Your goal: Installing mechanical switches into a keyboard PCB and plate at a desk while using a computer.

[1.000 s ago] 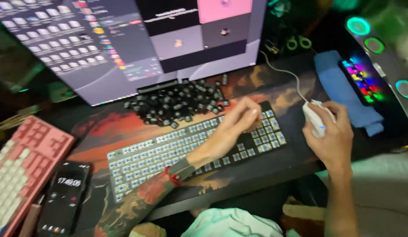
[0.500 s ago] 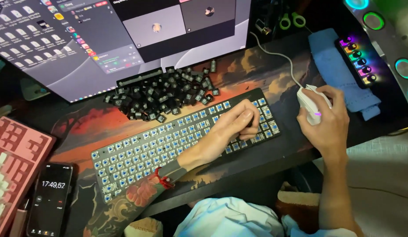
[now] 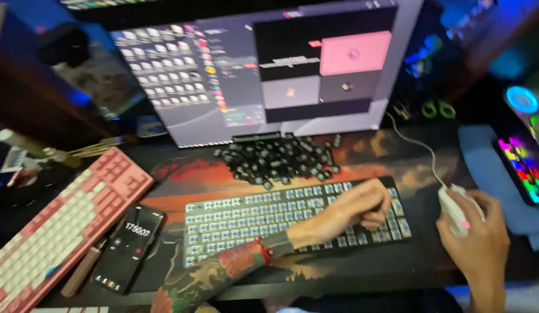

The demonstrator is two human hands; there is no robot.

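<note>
since half a second ago the view has swung up and left, so the pink keyboard [image 3: 61,226] and more of the monitor [image 3: 263,69] now show, while both hands sit much where they were. left hand [image 3: 353,210] rests curled on the right end of the bare black keyboard [image 3: 252,223], fingers folded in loosely as if pinching at a switch; whether anything small is held there i cannot tell, the picture is too blurred. right hand [image 3: 478,243] is closed over the white mouse [image 3: 455,210] at the right of the bench, its cable running away to the far side. black keycaps [image 3: 278,159] lie in a heap just beyond the stripped keyboard, under the monitor's foot. a phone [image 3: 129,248] lies between the two keyboards at the near left, screen lit. by my reading the step in hand is work on the uncapped board with an eye on the screen, the mouse hand steering. any next move at the switches would call for a fine fingertip grip and a steady wrist, since the posts stand close together.
</note>
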